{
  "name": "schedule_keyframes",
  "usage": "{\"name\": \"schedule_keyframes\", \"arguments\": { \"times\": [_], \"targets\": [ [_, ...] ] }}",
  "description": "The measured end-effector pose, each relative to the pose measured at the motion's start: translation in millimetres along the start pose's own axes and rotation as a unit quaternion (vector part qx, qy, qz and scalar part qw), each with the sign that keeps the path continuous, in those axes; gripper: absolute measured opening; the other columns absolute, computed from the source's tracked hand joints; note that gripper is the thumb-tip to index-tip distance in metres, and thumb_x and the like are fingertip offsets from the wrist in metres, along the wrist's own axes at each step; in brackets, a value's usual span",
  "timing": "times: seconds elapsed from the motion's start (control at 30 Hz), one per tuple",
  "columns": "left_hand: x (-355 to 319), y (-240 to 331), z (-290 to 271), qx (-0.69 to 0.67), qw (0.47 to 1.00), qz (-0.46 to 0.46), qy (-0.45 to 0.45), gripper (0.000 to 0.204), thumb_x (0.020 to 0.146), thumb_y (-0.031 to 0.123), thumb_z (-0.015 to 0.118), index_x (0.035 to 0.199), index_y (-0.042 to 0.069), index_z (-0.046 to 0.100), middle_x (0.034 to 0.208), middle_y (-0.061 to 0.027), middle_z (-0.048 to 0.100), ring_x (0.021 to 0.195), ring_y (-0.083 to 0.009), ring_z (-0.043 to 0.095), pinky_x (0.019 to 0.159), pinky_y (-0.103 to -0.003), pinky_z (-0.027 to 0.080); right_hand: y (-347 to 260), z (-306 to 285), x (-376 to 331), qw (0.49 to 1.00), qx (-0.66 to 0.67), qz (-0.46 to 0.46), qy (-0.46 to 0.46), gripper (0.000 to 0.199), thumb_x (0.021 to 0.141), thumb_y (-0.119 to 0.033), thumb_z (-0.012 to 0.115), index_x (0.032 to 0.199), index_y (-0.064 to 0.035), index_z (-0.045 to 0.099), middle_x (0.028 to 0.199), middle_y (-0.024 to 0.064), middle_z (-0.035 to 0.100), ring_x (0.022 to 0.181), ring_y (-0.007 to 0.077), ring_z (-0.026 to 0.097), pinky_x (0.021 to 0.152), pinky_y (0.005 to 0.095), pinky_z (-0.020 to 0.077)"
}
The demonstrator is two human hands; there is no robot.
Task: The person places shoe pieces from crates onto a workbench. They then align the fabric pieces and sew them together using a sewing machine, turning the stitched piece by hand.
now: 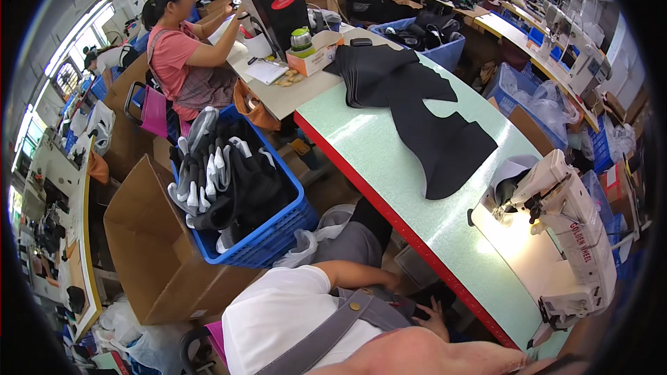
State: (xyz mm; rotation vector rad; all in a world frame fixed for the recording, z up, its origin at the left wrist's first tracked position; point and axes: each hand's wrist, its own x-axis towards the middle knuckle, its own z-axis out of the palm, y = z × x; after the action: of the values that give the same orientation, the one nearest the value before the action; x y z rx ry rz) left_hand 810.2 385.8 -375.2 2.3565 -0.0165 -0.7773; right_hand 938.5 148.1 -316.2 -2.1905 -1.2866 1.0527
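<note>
The left hand (390, 282) lies low in the lap, under the red edge of the counter (389, 219). Its fingers are tucked against dark material (415, 305) there, and I cannot tell whether they grip it. The right hand (435, 317) sits just beside it with fingers spread and loose, resting on the same dark material rather than clamping it. Both hands look parked below the work surface, which leaves the top free.

On the counter, a stack of black fabric pieces (417, 114) fans out flat toward the sewing machine (559, 226). The nearest piece ends just short of the lit needle area, likely so that one piece can be slid across without lifting. Pale green surface stays open between the stack and the red edge, giving room to sweep a piece sideways.

To the left, a blue crate (274, 239) holds dark and white-trimmed pieces and stands near the knee. A crumpled plastic bag (300, 246) touches its corner, and an open cardboard box (149, 257) sits behind. The gap between crate and counter is narrow, so the left elbow has little room to swing
</note>
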Motion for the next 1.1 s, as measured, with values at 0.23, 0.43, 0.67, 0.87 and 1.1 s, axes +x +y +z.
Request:
{"name": "schedule_keyframes", "arguments": {
  "times": [0.23,0.43,0.67,0.87,1.1],
  "targets": [
    [1.3,-2.8,2.8,0.0,1.0,-0.005,-0.001,0.033,0.075,0.027,0.057,0.093,0.002,0.071,0.093,-0.0201,0.068,0.088,-0.0363,0.064,0.079,-0.046,0.049,-7.2,-1.3,-0.6,0.996,-0.038,0.047,-0.072,0.053,0.068,-0.047,0.074,0.119,-0.0322,0.065,0.156,0.0095,0.017,0.143,0.0411,-0.006,0.11,0.062,0.0026],
    [10.1,-8.5,6.8,0.028,0.999,0.019,-0.001,0.036,0.078,0.028,0.053,0.094,0.002,0.071,0.093,-0.0204,0.068,0.087,-0.0365,0.064,0.079,-0.047,0.048,5.5,23.6,7.7,0.997,-0.072,-0.01,-0.004,0.021,0.079,-0.02,0.064,0.098,-0.023,0.073,0.134,-0.0065,0.054,0.141,0.0314,0.021,0.109,0.066,0.0047],
    [18.5,-12.5,15.9,0.016,1.0,-0.004,0.005,0.036,0.079,0.029,0.052,0.094,0.002,0.071,0.093,-0.0207,0.068,0.087,-0.0362,0.064,0.079,-0.046,0.049,-18.7,32.9,-2.8,0.993,0.023,0.026,0.109,0.014,0.086,-0.011,0.057,0.091,-0.0081,0.07,0.091,0.0126,0.068,0.091,0.0282,0.065,0.105,0.0484,0.0332],
    [21.0,-15.0,17.2,0.003,0.999,0.008,0.04,0.041,0.08,0.036,0.055,0.089,-0.002,0.07,0.092,-0.0213,0.068,0.085,-0.036,0.065,0.077,-0.045,0.05,-30.3,55.5,-34.7,0.969,0.105,0.152,0.162,0.014,0.085,-0.012,0.059,0.082,-0.0002,0.065,0.074,0.0171,0.063,0.065,0.0302,0.062,0.082,0.0411,0.0484],
    [-8.3,0.2,-14.6,-0.037,0.99,0.047,0.127,0.031,0.078,0.03,0.057,0.091,0.005,0.07,0.088,-0.0199,0.067,0.08,-0.0361,0.065,0.072,-0.046,0.051,-33.5,69.7,-44.5,0.981,0.099,0.083,0.148,0.014,0.083,-0.013,0.061,0.083,0.0,0.066,0.075,0.0162,0.063,0.071,0.0313,0.062,0.076,0.0411,0.0494]
  ]
}}
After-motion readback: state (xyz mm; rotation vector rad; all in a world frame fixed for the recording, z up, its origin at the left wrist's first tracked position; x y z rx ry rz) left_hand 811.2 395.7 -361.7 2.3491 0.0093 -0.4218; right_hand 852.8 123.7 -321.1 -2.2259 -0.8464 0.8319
